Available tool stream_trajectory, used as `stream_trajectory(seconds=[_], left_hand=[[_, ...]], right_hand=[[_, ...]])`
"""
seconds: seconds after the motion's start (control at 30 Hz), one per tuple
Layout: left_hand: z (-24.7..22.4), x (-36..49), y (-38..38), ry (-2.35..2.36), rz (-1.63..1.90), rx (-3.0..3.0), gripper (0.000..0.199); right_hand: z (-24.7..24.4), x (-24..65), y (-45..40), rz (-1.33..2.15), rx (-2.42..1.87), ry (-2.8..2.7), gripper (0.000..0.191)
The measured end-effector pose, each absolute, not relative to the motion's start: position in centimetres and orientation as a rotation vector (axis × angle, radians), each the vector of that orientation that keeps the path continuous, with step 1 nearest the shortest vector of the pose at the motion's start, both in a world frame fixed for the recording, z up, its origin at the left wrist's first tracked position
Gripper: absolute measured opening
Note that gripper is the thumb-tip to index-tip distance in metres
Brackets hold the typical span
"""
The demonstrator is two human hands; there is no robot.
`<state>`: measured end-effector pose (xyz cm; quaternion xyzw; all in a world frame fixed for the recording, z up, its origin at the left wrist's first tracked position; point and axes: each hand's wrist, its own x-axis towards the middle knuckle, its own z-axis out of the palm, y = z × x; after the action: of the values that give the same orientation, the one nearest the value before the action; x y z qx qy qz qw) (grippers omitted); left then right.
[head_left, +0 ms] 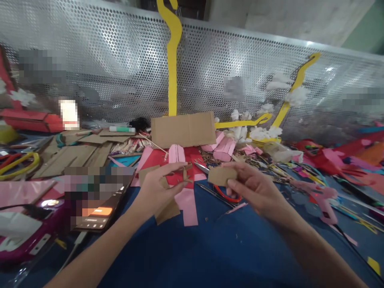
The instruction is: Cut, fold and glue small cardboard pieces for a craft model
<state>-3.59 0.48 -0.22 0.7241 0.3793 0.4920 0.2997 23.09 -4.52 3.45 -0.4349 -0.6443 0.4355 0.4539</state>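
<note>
My left hand (pixel 160 186) pinches small bits of brown cardboard (pixel 185 176) between thumb and fingers; their exact shape is hard to make out. In my right hand (pixel 255 186) is a small, roughly rectangular cardboard piece (pixel 221 176), gripped at its right end. The two hands are apart, over the blue table (pixel 210 256). Scissors with red handles (pixel 226 196) lie open-bladed under the right hand's piece. Red paper (pixel 192 158), a pink paper strip (pixel 188 208) and a larger cardboard piece (pixel 168 212) lie beneath and beside my left hand.
A cardboard box (pixel 183 130) with a yellow curved upright (pixel 172 72) stands ahead, before a perforated metal screen (pixel 126 76). A phone (pixel 103 204) and cardboard sheets (pixel 75 158) lie left. At right are a pink glue gun (pixel 325 200) and a yellow stem with white paper flowers (pixel 297 96).
</note>
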Motion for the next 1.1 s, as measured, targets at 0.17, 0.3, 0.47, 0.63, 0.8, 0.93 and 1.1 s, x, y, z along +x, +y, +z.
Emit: stream_trajectory(seconds=[0.17,0.3,0.47,0.63,0.8,0.93,1.1], left_hand=[[-0.5,-3.8,0.3,0.993,1.284,2.136,0.039],[-0.8,-4.0,0.1,0.947,1.346,2.265,0.039],[-1.0,-4.1,0.0,0.893,1.412,2.344,0.039],[-1.0,-4.0,0.1,0.822,1.492,2.47,0.035],[-0.8,-3.9,0.2,0.761,1.55,2.517,0.034],[-0.6,-3.9,0.2,0.744,1.544,2.517,0.035],[-0.5,-4.0,0.1,0.726,1.502,2.534,0.034]], right_hand=[[4.0,21.2,-3.8,1.187,-0.931,-1.312,0.032],[2.2,21.2,-3.9,1.333,-0.972,-1.226,0.031],[1.3,22.0,-4.4,1.29,-1.023,-1.294,0.037],[1.4,22.2,-4.8,1.294,-1.0,-1.345,0.035],[1.7,22.1,-4.9,1.27,-0.979,-1.375,0.035],[1.3,22.3,-4.9,1.279,-0.988,-1.424,0.033],[1.1,22.4,-4.9,1.237,-1.003,-1.466,0.03]])
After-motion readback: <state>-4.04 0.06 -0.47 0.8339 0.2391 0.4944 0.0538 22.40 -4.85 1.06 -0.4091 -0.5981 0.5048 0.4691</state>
